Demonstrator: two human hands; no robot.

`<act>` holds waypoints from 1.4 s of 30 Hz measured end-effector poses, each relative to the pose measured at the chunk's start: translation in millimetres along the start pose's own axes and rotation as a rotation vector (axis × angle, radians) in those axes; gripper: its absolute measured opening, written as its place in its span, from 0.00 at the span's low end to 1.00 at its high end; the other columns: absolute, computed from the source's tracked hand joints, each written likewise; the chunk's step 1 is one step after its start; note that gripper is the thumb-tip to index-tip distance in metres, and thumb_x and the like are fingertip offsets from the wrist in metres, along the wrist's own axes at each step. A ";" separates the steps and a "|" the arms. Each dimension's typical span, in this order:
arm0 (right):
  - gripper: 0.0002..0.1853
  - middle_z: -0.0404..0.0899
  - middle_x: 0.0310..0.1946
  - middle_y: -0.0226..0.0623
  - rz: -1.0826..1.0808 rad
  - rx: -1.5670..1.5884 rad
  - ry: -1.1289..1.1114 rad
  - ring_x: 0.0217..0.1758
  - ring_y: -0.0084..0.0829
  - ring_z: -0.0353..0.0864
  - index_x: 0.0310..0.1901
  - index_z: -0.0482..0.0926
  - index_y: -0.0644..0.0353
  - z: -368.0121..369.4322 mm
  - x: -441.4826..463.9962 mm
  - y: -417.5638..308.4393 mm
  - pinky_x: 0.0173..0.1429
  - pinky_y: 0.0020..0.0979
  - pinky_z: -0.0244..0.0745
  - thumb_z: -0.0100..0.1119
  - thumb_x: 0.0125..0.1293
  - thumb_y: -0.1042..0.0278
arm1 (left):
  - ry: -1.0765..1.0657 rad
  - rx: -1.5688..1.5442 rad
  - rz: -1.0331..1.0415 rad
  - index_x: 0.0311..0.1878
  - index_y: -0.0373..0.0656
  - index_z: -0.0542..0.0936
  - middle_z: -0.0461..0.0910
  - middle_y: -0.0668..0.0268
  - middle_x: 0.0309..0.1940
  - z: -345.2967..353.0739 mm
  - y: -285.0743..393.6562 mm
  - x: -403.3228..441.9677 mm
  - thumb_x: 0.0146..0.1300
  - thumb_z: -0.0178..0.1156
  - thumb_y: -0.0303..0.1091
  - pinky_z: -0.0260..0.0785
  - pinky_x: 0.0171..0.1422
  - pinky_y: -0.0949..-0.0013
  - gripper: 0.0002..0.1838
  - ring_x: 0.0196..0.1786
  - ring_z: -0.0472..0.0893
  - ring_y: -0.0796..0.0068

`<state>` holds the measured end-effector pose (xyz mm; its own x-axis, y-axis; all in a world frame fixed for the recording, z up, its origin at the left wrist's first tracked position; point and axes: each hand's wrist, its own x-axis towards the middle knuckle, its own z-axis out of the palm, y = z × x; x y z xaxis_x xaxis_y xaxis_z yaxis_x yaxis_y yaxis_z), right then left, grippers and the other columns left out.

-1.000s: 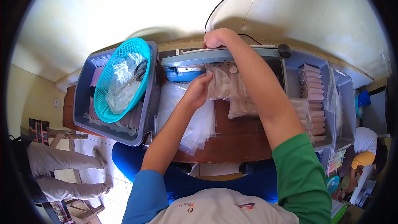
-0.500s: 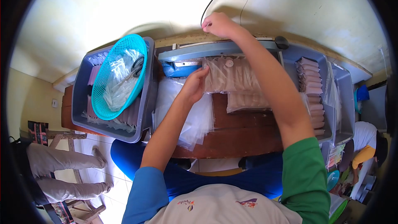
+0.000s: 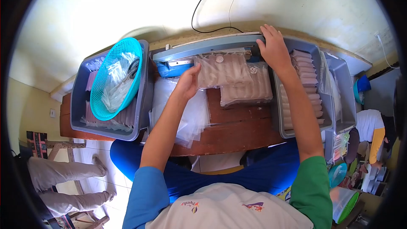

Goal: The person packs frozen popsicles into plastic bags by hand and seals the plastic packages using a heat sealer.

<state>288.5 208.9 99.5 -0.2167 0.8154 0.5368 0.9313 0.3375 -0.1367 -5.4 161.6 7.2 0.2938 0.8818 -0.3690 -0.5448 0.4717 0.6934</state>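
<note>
On the table lies a clear plastic bag (image 3: 222, 73) filled with pinkish-brown tubes, a round white label near its top. My left hand (image 3: 189, 80) pinches its left edge. The bag's top edge lies at a blue bag sealer (image 3: 173, 68), under the sealer's long grey arm (image 3: 203, 48). My right hand (image 3: 274, 50) is closed over the right end of that arm, hiding the knob there. A second bag of tubes (image 3: 247, 93) lies partly under the first. Flat clear bags (image 3: 184, 116) are stacked below my left hand.
At left, a grey tub (image 3: 146, 97) holds packed tubes and a turquoise basket (image 3: 138, 89) with scissors and plastic. At right stand another tub (image 3: 285, 129) of tubes and a further grey tub (image 3: 349, 101). Other people are at both sides; a cable (image 3: 193, 17) hangs behind.
My right hand has moved right and down, from above the middle of the sealer onto the right end of its arm. My left hand still holds the bag. The view has shifted slightly.
</note>
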 end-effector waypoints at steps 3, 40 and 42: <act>0.27 0.68 0.68 0.50 0.014 -0.097 -0.063 0.74 0.47 0.63 0.65 0.69 0.68 -0.1 -3.6 -1.5 0.77 0.51 0.55 0.55 0.65 0.67 | -0.029 -0.015 -0.031 0.68 0.39 0.68 0.72 0.63 0.66 -2.9 0.7 0.3 0.74 0.53 0.42 0.60 0.74 0.58 0.25 0.68 0.71 0.65; 0.32 0.60 0.73 0.52 0.125 -0.126 -0.198 0.77 0.46 0.58 0.70 0.61 0.70 32.6 -28.6 7.4 0.79 0.47 0.51 0.45 0.62 0.75 | 0.021 -0.005 -0.032 0.66 0.36 0.67 0.75 0.62 0.60 0.2 6.1 -5.6 0.72 0.58 0.40 0.64 0.71 0.60 0.25 0.62 0.75 0.64; 0.32 0.60 0.73 0.52 0.115 -0.121 -0.191 0.77 0.46 0.57 0.70 0.61 0.70 32.9 -28.9 8.0 0.79 0.47 0.51 0.45 0.62 0.75 | 0.023 -0.002 -0.039 0.67 0.36 0.66 0.72 0.62 0.63 1.5 6.9 -6.2 0.72 0.58 0.40 0.63 0.72 0.61 0.26 0.64 0.73 0.66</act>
<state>292.7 203.5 55.5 -0.1481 0.9232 0.3545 0.9788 0.1882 -0.0811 -9.8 159.4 15.2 0.2963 0.8628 -0.4096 -0.5348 0.5052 0.6773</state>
